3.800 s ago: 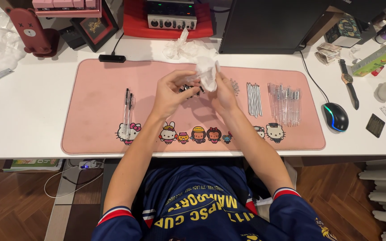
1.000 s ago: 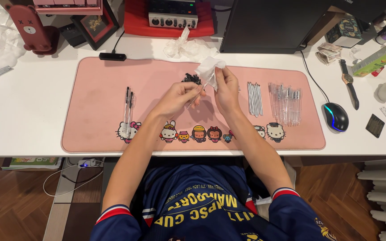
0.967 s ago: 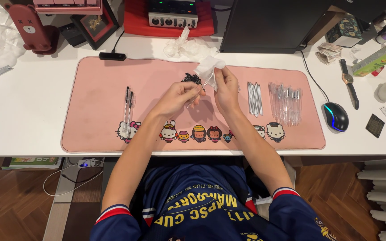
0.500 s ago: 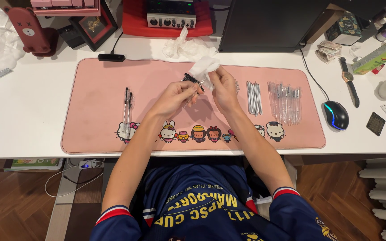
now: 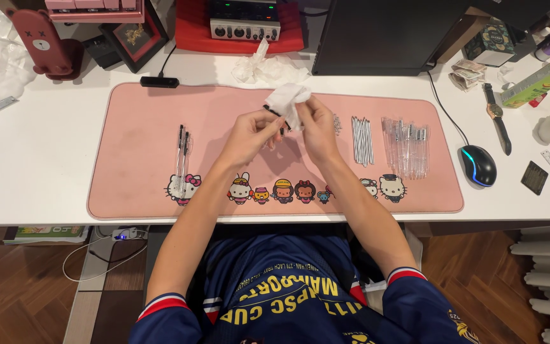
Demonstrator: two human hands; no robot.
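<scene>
White surface [image 5: 46,172] carries a pink desk mat [image 5: 141,159] w/ cartoon figures along its near edge; dark monitor [image 5: 383,35] at the back, black mouse [image 5: 477,165] off the mat's right end. On the mat: two assembled pens [image 5: 181,156] at left, a row of clear pen barrels [image 5: 405,146] at right, a bunch of thin refills [image 5: 362,137] just beside them, and what looks like a few tiny springs [image 5: 337,122] near the right wrist.

Both hands meet above the mat's middle, off the surface. Left hand [image 5: 249,134] is closed, pinching a small dark part [image 5: 274,111], prob. a pen piece, too small to tell which. Right hand [image 5: 313,121] is closed on a white tissue [image 5: 288,100], pressed to that part.

Step in hand, as I read it: wiping the dark part w/ the tissue. Next move prob. calls for keeping the pinch firm while turning the part in the tissue, so it doesn't slip down among the loose bits.
</scene>
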